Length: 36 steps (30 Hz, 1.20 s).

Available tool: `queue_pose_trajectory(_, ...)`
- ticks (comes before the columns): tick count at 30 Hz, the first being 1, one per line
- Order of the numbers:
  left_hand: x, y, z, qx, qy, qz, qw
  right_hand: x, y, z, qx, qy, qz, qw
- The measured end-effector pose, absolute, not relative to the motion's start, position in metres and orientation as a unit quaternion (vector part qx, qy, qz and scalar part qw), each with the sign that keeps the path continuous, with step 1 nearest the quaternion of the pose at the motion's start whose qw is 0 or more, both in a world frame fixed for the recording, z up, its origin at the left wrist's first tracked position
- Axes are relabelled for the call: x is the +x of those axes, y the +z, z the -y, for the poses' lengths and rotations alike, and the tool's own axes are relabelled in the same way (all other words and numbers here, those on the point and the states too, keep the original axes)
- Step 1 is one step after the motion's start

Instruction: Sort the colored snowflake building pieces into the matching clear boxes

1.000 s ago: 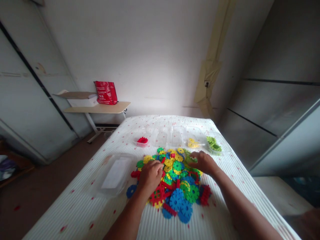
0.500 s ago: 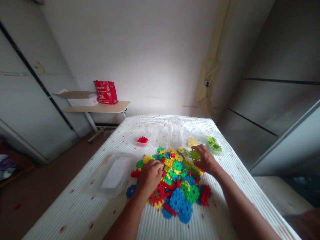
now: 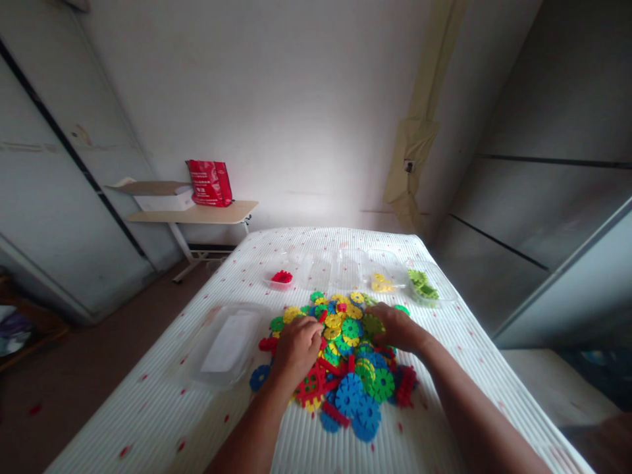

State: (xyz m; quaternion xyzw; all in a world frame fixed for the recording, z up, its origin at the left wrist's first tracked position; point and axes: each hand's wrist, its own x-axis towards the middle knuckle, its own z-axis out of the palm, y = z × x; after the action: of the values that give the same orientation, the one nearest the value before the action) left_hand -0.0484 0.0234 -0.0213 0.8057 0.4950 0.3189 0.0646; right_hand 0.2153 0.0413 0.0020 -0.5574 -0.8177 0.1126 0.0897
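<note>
A heap of colourful plastic snowflake pieces (image 3: 345,355) lies on the white striped bed (image 3: 162,408). My left hand (image 3: 296,345) rests on the heap's left side, fingers curled down among red and yellow pieces; what they pinch is hidden. My right hand (image 3: 397,329) sits on the heap's right upper side, its fingers closed round a light green piece (image 3: 371,324). Beyond the heap stand small clear tubs: one with red pieces (image 3: 281,279), one with yellow pieces (image 3: 382,284), one with light green pieces (image 3: 423,287).
Empty clear tubs (image 3: 340,266) stand between the red and yellow ones. A clear flat tray (image 3: 227,342) lies left of the heap. A side table (image 3: 197,214) with a red bag (image 3: 209,182) stands by the wall; the bed's edges drop off left and right.
My right hand lifted a light green piece toward the far-right tubs, then came back down onto the heap. My left hand has stayed put.
</note>
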Motion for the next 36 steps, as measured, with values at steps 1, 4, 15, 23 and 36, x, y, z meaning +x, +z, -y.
queue_pose_trajectory(1,-0.048,-0.021,-0.023,0.806,0.318,-0.495,0.065,0.215,0.001,-0.041,-0.557,0.111,0.819,0.085)
queue_pose_trajectory(4,-0.048,-0.022,-0.024,0.808,0.314,-0.495,0.064,0.212,0.0,-0.039,-0.562,0.107,0.817,0.073)
queue_pose_trajectory(15,-0.049,-0.024,-0.024,0.805,0.326,-0.491,0.067,0.216,0.016,-0.036,-0.58,0.082,0.805,0.095)
queue_pose_trajectory(23,-0.049,-0.026,-0.026,0.807,0.325,-0.49,0.061,0.221,0.015,-0.036,-0.576,0.062,0.808,0.106)
queue_pose_trajectory(36,-0.049,-0.024,-0.026,0.81,0.324,-0.486,0.056,0.25,0.021,-0.038,-0.569,0.057,0.799,0.187)
